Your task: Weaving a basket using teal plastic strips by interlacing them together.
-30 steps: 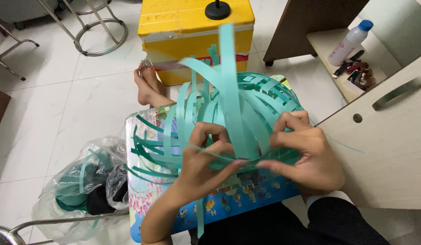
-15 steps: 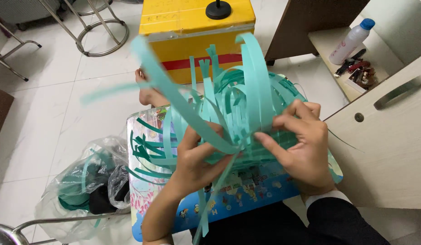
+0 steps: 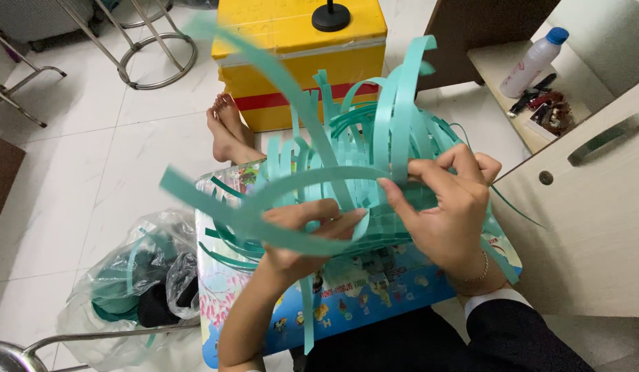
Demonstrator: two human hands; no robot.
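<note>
Weaving teal strips over a picture board.

Left hand (image 3: 302, 231) pinches a long curved strip (image 3: 278, 238); right hand (image 3: 450, 207) grips the woven strip mass (image 3: 374, 158), both above the colourful board (image 3: 374, 289). Strips look light, springy, slick; best pinched near the woven base.

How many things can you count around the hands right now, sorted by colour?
Teal: 1, the woven strip piece that the left hand and right hand both grip
Yellow: 1, box
White: 1, bottle
Clear: 1, plastic bag
Multicoloured: 1, printed board
Total: 5
</note>
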